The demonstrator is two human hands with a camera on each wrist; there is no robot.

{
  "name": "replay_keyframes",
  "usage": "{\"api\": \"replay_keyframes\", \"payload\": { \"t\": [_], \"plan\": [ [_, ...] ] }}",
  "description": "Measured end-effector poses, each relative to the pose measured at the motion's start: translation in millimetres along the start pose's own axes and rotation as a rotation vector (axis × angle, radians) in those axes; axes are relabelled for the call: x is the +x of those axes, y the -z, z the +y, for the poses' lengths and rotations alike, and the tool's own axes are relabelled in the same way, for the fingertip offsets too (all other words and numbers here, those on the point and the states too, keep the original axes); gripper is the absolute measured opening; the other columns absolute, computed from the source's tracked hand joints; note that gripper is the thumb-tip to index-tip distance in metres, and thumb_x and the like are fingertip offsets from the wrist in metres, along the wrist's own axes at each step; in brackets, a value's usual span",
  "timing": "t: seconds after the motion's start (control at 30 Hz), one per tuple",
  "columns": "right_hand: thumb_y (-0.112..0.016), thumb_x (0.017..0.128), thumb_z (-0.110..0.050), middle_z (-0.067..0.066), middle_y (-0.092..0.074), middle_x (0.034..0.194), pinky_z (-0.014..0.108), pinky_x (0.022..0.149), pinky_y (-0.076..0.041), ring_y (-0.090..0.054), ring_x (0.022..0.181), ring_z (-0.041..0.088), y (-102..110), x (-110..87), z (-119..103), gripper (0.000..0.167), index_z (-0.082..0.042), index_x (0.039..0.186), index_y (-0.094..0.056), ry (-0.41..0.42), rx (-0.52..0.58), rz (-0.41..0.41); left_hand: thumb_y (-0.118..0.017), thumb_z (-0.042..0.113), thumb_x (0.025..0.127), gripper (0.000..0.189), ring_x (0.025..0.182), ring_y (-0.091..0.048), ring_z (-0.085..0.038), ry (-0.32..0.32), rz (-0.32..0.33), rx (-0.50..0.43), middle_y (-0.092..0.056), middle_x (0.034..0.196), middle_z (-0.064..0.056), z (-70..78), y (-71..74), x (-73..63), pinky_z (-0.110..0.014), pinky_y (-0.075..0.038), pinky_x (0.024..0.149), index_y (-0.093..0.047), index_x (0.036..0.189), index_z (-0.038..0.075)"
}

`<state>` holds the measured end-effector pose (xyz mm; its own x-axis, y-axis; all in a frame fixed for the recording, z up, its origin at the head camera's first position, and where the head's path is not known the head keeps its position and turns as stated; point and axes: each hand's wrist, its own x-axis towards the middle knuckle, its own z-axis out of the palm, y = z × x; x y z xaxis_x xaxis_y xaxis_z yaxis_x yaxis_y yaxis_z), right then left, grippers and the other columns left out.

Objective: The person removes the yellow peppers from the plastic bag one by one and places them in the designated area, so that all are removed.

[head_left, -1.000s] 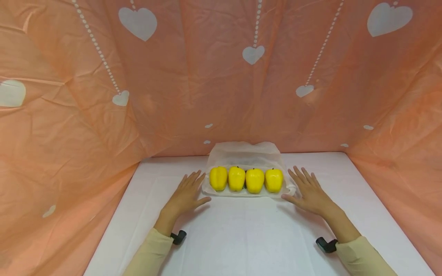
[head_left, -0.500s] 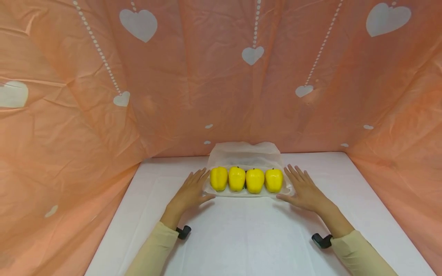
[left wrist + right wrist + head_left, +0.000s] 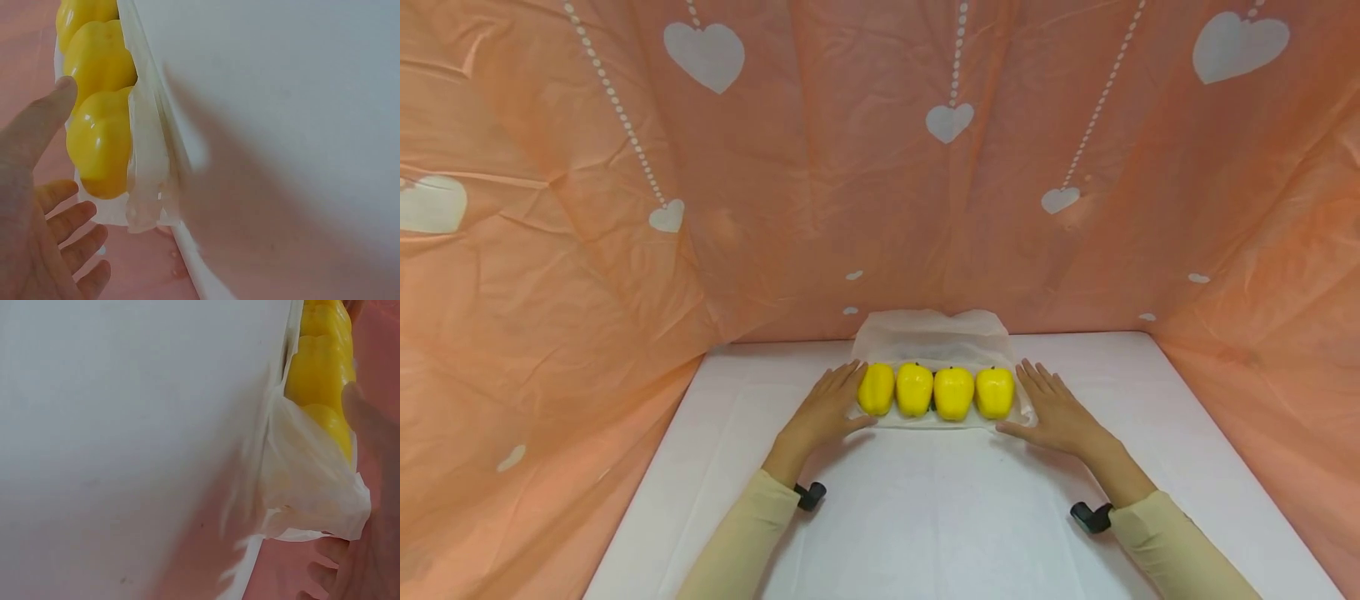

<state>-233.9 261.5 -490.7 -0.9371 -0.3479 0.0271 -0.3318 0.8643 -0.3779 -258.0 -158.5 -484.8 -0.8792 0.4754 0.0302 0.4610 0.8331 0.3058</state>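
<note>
Four glossy yellow bell-pepper-shaped pieces (image 3: 953, 393) sit side by side in a row on a thin, translucent whitish wrapper (image 3: 934, 337) toward the far edge of the white-covered counter (image 3: 932, 508), its back part rising behind them before an orange-pink curtain (image 3: 880, 192) printed with white hearts. The person's left hand (image 3: 826, 407), released with fingers extended and thumb spread, is beside the leftmost piece, while the right hand (image 3: 1054, 415), likewise loose and grasping nothing, is beside the rightmost; whether either touches the wrapper, I cannot tell.
</note>
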Motion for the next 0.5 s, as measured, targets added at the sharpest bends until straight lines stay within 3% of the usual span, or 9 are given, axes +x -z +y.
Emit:
{"api": "replay_keyframes", "payload": {
  "t": [0.3, 0.5],
  "plan": [
    [-0.074, 0.091, -0.066, 0.032, -0.018, 0.173, 0.067, 0.13, -0.009, -0.015, 0.16, 0.053, -6.2, 4.4, 5.8, 0.119, 0.011, 0.165, -0.023, 0.004, 0.003, -0.004, -0.075, 0.051, 0.099, 0.1, 0.163, -0.025, -0.034, 0.0, -0.001, 0.026, -0.025, 0.177, -0.016, 1.0, -3.4, 8.1, -0.049, -0.016, 0.134, -0.022, 0.171, 0.006],
    [-0.074, 0.09, -0.066, 0.032, -0.018, 0.173, 0.067, 0.13, -0.009, -0.016, 0.16, 0.053, -8.8, 6.8, 9.5, 0.119, 0.01, 0.166, -0.022, 0.009, 0.002, -0.001, -0.08, 0.045, 0.097, 0.099, 0.16, -0.031, -0.035, 0.015, 0.024, -0.016, -0.031, 0.174, -0.017, 1.2, -6.6, 12.4, -0.051, -0.02, 0.133, -0.026, 0.17, 0.005]
  ]
}}
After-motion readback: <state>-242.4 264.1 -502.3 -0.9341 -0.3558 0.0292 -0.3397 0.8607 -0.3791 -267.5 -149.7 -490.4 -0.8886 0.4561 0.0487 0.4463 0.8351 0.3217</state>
